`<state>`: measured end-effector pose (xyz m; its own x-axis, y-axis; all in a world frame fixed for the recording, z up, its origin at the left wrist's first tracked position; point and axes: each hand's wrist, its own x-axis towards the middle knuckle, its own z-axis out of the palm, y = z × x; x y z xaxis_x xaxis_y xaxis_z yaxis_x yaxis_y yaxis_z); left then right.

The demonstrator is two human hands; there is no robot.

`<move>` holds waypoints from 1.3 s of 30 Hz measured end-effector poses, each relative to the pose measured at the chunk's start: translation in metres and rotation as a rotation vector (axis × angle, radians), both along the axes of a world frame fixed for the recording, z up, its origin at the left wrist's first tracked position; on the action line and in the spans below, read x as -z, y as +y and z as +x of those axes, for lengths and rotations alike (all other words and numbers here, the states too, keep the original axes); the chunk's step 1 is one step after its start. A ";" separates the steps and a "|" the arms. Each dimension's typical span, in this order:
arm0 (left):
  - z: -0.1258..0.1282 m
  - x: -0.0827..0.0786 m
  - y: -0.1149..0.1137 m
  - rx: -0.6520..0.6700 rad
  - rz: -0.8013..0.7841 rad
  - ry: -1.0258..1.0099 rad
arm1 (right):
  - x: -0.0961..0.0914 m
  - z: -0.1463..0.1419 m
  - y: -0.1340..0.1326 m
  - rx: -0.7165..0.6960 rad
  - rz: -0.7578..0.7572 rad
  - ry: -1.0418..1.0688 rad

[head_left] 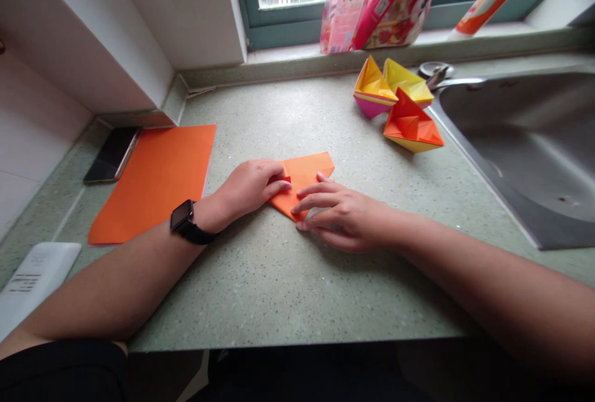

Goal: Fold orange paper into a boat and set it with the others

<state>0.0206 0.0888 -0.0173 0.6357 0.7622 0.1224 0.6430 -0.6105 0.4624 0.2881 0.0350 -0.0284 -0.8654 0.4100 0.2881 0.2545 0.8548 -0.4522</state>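
Orange paper (307, 168) sits pinched in left grip (253, 184), right grip (346, 215) spread, packet (348, 15) lettering illegible.

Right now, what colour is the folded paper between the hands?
The folded paper is mostly orange; best seen in the head view.

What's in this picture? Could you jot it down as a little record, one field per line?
Left hand: on the left part of the folded orange paper
Right hand: fingers spread at the paper's right side
Left wrist: black watch
Left side: orange sheet, dark phone
Far right: three folded paper shapes near the sink
Surface: speckled counter
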 end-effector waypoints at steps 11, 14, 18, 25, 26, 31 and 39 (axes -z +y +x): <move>0.001 0.003 0.000 0.004 0.044 0.028 | 0.001 0.000 0.000 0.018 -0.037 0.015; 0.000 0.005 -0.001 -0.016 0.146 0.081 | 0.001 -0.002 -0.001 0.029 -0.049 0.018; 0.001 0.000 -0.012 -0.006 0.376 0.192 | 0.000 -0.005 -0.002 0.041 -0.062 0.034; -0.014 -0.002 -0.066 0.284 0.328 0.243 | 0.000 -0.006 -0.001 0.036 -0.041 0.010; -0.018 0.001 -0.073 0.266 0.320 0.237 | 0.000 -0.006 0.000 0.034 -0.041 0.010; -0.035 0.015 -0.083 0.259 0.202 0.206 | 0.001 -0.004 -0.001 0.053 -0.054 0.030; -0.039 0.017 -0.077 0.316 0.145 0.211 | 0.003 0.004 0.002 0.156 -0.084 0.053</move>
<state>-0.0184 0.0116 -0.0347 0.8588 0.5092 0.0564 0.4843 -0.8428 0.2347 0.2918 0.0371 -0.0317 -0.7742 0.5626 0.2901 0.3550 0.7653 -0.5369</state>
